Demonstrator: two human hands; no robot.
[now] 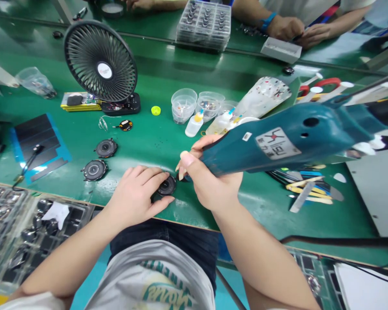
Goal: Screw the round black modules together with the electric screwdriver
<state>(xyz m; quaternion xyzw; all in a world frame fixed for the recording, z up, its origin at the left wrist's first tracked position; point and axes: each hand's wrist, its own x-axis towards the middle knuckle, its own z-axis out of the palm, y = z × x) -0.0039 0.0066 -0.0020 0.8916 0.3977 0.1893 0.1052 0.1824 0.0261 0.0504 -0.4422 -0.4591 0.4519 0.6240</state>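
My left hand (134, 193) presses a round black watch case (167, 186) against the green table near its front edge, thumb and fingers closed about its sides. In my right hand (216, 185) is a teal electric screwdriver (261, 144), gripped near its narrow end. The tool lies slanted, its thick body reaching up to the right. Its tip points at the right side of the watch case; fingers partly hide the tip, so contact cannot be told. Left of my left hand lie two similar round black cases, one farther back (106, 147) and one nearer (95, 170).
A black fan (100, 64) stands at the back left. Plastic cups (183, 105) and a dropper bottle (194, 124) stand behind my hands. Hand tools (310, 189) lie right. Trays of parts (45, 241) sit lower left. Across the table, a co-worker's hands (287, 28) handle something small.
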